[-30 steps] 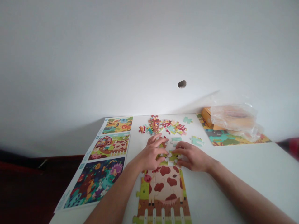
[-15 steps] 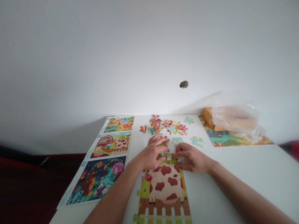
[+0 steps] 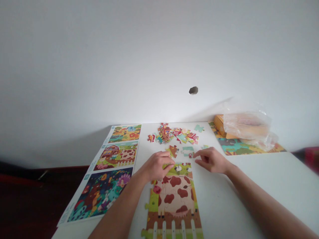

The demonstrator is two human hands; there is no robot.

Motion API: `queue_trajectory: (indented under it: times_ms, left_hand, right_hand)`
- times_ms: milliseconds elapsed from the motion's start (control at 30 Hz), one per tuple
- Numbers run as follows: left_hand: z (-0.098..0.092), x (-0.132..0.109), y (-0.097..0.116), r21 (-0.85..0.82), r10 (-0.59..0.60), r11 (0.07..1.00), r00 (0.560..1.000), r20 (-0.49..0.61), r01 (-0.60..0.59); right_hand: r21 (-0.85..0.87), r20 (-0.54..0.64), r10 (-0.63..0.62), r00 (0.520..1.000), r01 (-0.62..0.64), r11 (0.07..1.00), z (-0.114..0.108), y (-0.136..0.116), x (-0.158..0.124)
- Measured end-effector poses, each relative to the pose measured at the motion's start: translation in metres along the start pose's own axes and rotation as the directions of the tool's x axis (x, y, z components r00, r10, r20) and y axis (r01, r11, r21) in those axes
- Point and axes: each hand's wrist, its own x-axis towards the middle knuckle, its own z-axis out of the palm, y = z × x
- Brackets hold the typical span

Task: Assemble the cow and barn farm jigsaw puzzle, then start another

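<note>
Two bare forearms reach forward over a white table (image 3: 261,186). Between them, nearest the camera, lies a partly built puzzle (image 3: 174,202): a white fence along its near edge, brown cow patches above that, and a green row at its far edge.

The left hand (image 3: 156,165) rests at that far edge, fingers curled, with the thumb and fingertips on the green row. Whether it pinches a piece cannot be told. The right hand (image 3: 211,160) lies just beyond the puzzle's far right corner, loosely spread and holding nothing, its fingers pointing left. Its fingertips are just beside a teal piece (image 3: 187,151) lying flat on the table; contact cannot be made out. A brown and green piece (image 3: 172,151) lies beside the teal one, just past the left hand.

To the left, a sheet of pictures (image 3: 112,169) runs along the table's edge, showing three farm scenes. Farther back, a pile of loose pieces (image 3: 174,134) sits near the wall (image 3: 99,66). At the far right a finished puzzle (image 3: 239,147) lies flat. On it sit an orange box (image 3: 219,123) and a clear plastic bag (image 3: 245,127). A dark spot (image 3: 193,90) marks the wall above the pile.
</note>
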Motion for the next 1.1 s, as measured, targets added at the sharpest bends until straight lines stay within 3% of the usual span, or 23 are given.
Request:
queue_trajectory:
  times_ms: [100,233,467,700,867,1100]
  left_hand:
    - [0.005,-0.001,0.001,-0.014,0.0,1.0,0.998,0.055,0.001]
    - [0.008,-0.001,0.003,-0.014,-0.021,1.0,0.995,0.098,0.022]
    - [0.006,0.001,0.005,-0.054,-0.057,0.996,0.99,0.127,0.065]
    - [0.005,0.001,0.005,-0.054,-0.01,0.998,0.99,0.138,0.018]
    - [0.007,0.001,0.003,-0.081,0.003,0.997,0.99,0.138,0.009]
    - [0.008,0.001,0.003,-0.071,0.008,0.997,0.99,0.139,0.002]
  right_hand:
    - [-0.01,0.137,0.011,0.991,-0.01,1.0,0.005,-0.005,0.002]
    - [-0.016,0.194,0.055,0.979,-0.053,0.998,0.01,-0.012,0.006]
    - [-0.01,0.2,0.04,0.979,-0.039,0.999,0.012,-0.007,0.006]
    - [0.027,0.077,-0.055,0.996,0.053,0.998,0.013,-0.016,0.001]
    - [0.042,0.231,-0.194,0.953,0.19,0.981,0.015,-0.022,0.0]
    - [0.053,0.144,-0.114,0.983,0.107,0.993,0.013,-0.029,-0.001]
